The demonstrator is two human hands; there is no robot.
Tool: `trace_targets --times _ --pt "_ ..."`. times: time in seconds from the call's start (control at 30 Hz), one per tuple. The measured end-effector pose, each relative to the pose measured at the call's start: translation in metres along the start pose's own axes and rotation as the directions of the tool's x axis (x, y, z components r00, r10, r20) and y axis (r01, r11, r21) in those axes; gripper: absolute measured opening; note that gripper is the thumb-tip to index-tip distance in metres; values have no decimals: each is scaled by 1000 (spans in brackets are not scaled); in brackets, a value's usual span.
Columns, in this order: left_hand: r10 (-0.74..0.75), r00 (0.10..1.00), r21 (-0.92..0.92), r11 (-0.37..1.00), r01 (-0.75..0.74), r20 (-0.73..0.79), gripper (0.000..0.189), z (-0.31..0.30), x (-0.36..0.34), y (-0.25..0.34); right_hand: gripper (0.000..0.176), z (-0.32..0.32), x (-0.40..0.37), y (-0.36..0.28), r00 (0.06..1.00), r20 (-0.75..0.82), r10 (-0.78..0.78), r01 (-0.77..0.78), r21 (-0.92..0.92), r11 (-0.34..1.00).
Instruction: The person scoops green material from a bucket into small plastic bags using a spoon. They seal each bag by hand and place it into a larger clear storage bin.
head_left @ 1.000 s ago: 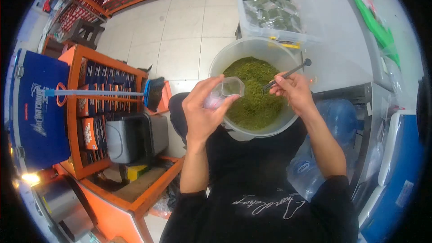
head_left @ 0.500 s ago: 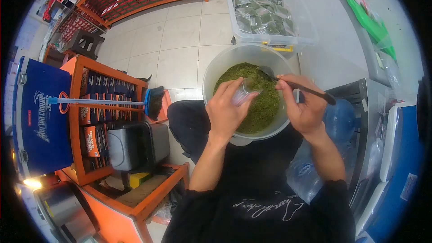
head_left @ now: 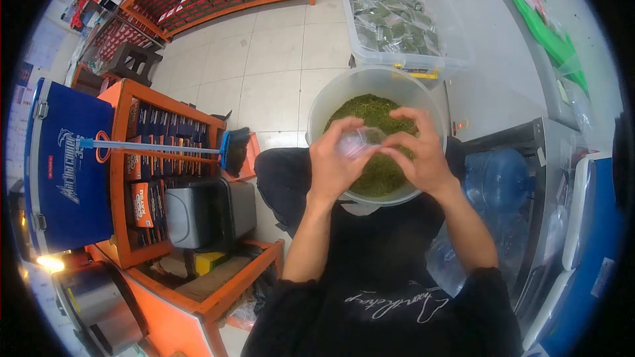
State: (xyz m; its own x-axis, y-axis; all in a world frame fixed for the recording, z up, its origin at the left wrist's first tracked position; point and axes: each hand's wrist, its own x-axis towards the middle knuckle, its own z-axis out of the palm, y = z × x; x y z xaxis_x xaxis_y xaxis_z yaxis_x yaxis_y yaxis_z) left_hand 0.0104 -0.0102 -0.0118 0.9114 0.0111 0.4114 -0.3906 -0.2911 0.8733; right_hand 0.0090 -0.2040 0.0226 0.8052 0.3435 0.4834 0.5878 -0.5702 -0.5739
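A round translucent tub [head_left: 320,96] holds a green, crumbly material [head_left: 368,104]. Over it, my left hand [head_left: 335,158] grips a small clear plastic bag [head_left: 355,143] with some green material in its far end. My right hand [head_left: 423,155] pinches the bag's near right edge between thumb and index finger, its other fingers curled above. Both hands meet at the bag. No spoon shows in my right hand.
Beyond the tub stands a clear plastic bin [head_left: 456,58] with many filled green packets [head_left: 393,20]. An orange shelf [head_left: 119,178], a broom [head_left: 155,149] and a grey bin [head_left: 192,215] are at the left. Blue water bottles [head_left: 496,178] stand at the right.
The dark-handled spoon has left my right hand and is out of sight. My right hand has moved left to the bag and now pinches it. The view has shifted slightly.
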Motion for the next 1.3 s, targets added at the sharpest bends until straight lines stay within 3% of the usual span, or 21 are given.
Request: trace_targets --times 0.07,0.13,0.17,0.23,0.27,0.33,0.43,0.53,0.83,0.97,1.07,1.13,1.2,1.27,1.3 --pt "16 1000 -1 1000 -16 24 35 -5 -2 -3 17 5 -3 8 999 -40 -27 27 -9 1000" --pt "-185 973 -206 956 210 135 22 -9 -6 -5 14 9 -9 12 996 -82 29 -18 130 991" --pt "-190 972 -205 955 215 137 22 -9 -9 -3 14 11 -12 9 996 -80 34 -23 132 991" --pt "-337 926 -453 808 377 170 13 -8 -9 2 19 17 -15 1 942 -112 316 -264 333 905" --pt "-337 925 -452 807 380 174 13 -6 -11 2 19 18 -17 0 941 -114 319 -267 334 904" --pt "-405 906 -462 784 415 127 13 -3 -14 0 31 20 -20 0 932 -74 355 -269 516 813" --pt "-411 908 -501 772 392 77 14 4 -16 5 43 19 -19 -1 905 -17 426 -361 501 787" --pt "-475 878 -543 722 430 64 15 11 -17 6 46 19 -15 -4 910 -4 415 -333 590 736" --pt "-465 842 -440 717 540 275 19 12 -17 4 49 22 -8 -4 918 48 394 -354 548 758" --pt "-480 832 -418 719 555 279 18 11 -18 3 49 28 -11 4 924 83 372 -354 551 755" --pt "-435 854 -422 743 520 285 17 11 -22 -10 42 23 -10 10 908 93 408 -369 638 676" --pt "-466 854 -455 725 517 229 17 12 -21 -16 35 9 -5 26 805 241 542 -579 518 630" --pt "-468 846 -474 702 532 256 20 19 -19 -16 32 1 1 40 823 219 524 -547 555 627" --pt "-480 832 -486 677 553 278 24 25 -16 -16 31 -11 12 48 830 98 549 -545 354 760" --pt "-426 864 -422 755 503 267 28 25 -15 -14 31 -17 25 46 829 111 547 -547 358 757"
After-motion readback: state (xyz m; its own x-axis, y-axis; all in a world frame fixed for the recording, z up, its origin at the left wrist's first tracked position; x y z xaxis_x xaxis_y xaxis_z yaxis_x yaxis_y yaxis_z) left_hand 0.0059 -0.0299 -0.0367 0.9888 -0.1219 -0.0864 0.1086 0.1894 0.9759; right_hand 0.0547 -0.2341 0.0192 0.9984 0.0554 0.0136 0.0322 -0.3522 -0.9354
